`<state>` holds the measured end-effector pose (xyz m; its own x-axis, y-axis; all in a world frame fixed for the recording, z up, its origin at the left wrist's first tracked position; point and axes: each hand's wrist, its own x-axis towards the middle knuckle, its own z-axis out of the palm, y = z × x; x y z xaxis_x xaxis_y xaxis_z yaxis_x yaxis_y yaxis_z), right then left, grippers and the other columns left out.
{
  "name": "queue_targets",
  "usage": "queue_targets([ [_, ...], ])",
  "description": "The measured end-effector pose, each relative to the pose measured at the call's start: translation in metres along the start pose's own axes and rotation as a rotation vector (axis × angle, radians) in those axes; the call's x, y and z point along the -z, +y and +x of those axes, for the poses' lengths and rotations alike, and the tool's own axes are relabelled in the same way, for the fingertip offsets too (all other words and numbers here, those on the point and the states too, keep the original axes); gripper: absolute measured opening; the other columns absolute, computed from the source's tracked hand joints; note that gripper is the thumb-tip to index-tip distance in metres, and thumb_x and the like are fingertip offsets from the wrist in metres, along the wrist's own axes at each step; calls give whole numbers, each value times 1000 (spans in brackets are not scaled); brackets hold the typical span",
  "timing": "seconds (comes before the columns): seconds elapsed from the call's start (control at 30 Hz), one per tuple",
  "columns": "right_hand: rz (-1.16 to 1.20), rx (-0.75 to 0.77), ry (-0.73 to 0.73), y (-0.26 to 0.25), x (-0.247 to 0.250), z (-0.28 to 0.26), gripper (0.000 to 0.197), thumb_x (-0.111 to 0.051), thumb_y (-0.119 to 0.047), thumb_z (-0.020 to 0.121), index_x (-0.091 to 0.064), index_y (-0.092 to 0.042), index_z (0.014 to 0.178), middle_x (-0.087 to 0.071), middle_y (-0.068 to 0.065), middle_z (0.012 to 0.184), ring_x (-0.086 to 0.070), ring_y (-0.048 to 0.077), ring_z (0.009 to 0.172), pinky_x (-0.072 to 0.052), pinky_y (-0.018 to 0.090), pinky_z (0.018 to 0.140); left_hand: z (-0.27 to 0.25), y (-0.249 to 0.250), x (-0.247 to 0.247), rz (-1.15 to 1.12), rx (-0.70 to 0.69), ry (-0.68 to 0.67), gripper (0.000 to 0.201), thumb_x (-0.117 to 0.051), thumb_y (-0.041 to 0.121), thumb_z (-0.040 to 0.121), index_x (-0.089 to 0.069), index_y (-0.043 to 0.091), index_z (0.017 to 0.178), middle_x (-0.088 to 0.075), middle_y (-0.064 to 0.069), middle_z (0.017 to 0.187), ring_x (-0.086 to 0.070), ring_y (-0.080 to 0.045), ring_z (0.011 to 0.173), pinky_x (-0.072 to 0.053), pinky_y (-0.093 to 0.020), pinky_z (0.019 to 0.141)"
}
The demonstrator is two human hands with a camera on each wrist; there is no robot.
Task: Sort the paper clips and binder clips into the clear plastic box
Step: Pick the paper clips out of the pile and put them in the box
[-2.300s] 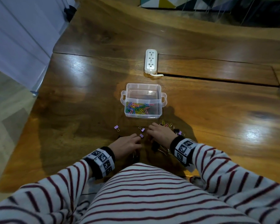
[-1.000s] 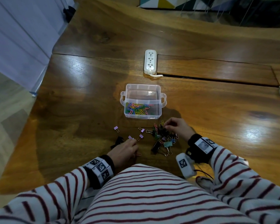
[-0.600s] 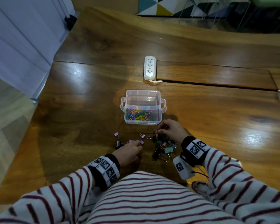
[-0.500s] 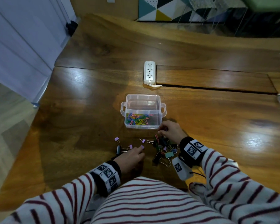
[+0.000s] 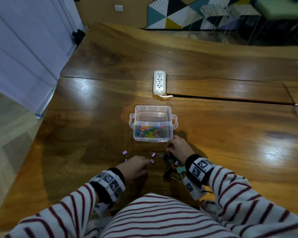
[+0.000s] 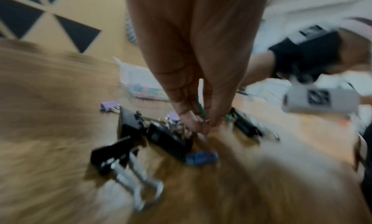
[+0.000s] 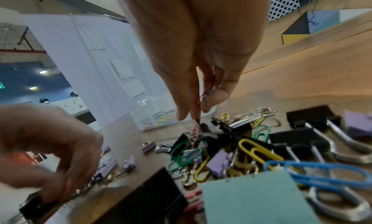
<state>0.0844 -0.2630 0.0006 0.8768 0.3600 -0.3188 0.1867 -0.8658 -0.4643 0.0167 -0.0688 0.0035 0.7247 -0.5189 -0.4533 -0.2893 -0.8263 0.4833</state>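
Just ahead of the right hand [image 5: 178, 148], pinching a paper clip [image 7: 203, 95], sits the box [image 5: 153, 140]; left hand [image 5: 134, 166] pinches another clip [image 6: 201, 110].

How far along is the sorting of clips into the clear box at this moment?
Partly done. The clear plastic box holds coloured paper clips in its near compartment; the far one looks empty. The right hand pinches paper clips, and the left hand pinches something thin and green. A mixed pile and scattered purple binder clips remain on the table.
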Motion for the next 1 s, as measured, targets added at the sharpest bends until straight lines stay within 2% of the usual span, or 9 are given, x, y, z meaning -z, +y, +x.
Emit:
queue_targets([
  [0.2,253,-20,-102,-4,21,0,16,-61,-8,85,-65,-8,100,-64,6,104,-58,16,97,-49,26,85,14,-15,66,-322,45,400,14,-56,10,87,-58,8,101,-65,-8,102,-59,-10,88,-48,-20,80],
  [0.3,525,-71,-22,-16,34,7,8,-61,-10,84,-65,-14,90,-63,-1,92,-60,8,81,-52,17,71,31,-11,92,-299,88,449,15,-53,7,88,-58,7,103,-63,-9,105,-58,-11,87,-52,-27,83],
  [0.4,638,-125,74,-25,43,22,10,-63,-10,83,-63,-20,85,-67,8,101,-65,19,91,-55,30,83,47,-7,99,-235,157,405,21,-52,7,89,-58,8,109,-63,-9,112,-60,-17,98,-47,-29,91],
  [0.53,457,-56,-1,-35,47,28,30,-53,-5,89,-54,-11,119,-58,2,110,-57,15,102,-50,29,86,47,-3,85,-14,148,320,36,-48,9,92,-50,15,127,-55,-12,130,-54,-25,115,-44,-36,99],
  [0.63,335,31,43,-28,42,15,25,-47,-3,91,-58,-8,112,-61,7,112,-57,19,104,-48,32,93,25,1,66,-16,98,462,41,-47,4,91,-46,13,131,-48,-10,138,-46,-27,127,-39,-38,107],
  [0.7,144,103,57,-16,33,4,18,-48,-9,92,-60,-9,105,-62,8,111,-56,21,104,-47,32,93,0,3,48,79,5,542,42,-57,0,84,-52,12,125,-59,-12,126,-56,-27,116,-51,-37,93],
  [0.83,-159,172,-56,4,13,-9,35,-58,-24,86,-52,-12,118,-52,5,121,-43,19,113,-46,34,94,-45,8,4,177,-112,334,48,-85,18,54,-64,21,96,-66,1,90,-64,-10,75,-52,-14,55],
  [0.9,-238,170,-109,6,8,-10,50,-63,-29,82,-44,-11,125,-47,5,126,-39,19,116,-44,34,96,-53,8,-13,214,-97,176,47,-84,24,56,-63,23,98,-65,2,95,-61,-5,77,-45,-8,57],
  [1.0,-360,186,-159,1,4,-8,61,-67,-29,79,-38,-10,128,-44,8,130,-39,22,118,-40,33,98,-51,7,-27,263,-51,40,35,-54,14,88,-48,14,123,-49,-9,127,-48,-17,108,-42,-19,79],
])
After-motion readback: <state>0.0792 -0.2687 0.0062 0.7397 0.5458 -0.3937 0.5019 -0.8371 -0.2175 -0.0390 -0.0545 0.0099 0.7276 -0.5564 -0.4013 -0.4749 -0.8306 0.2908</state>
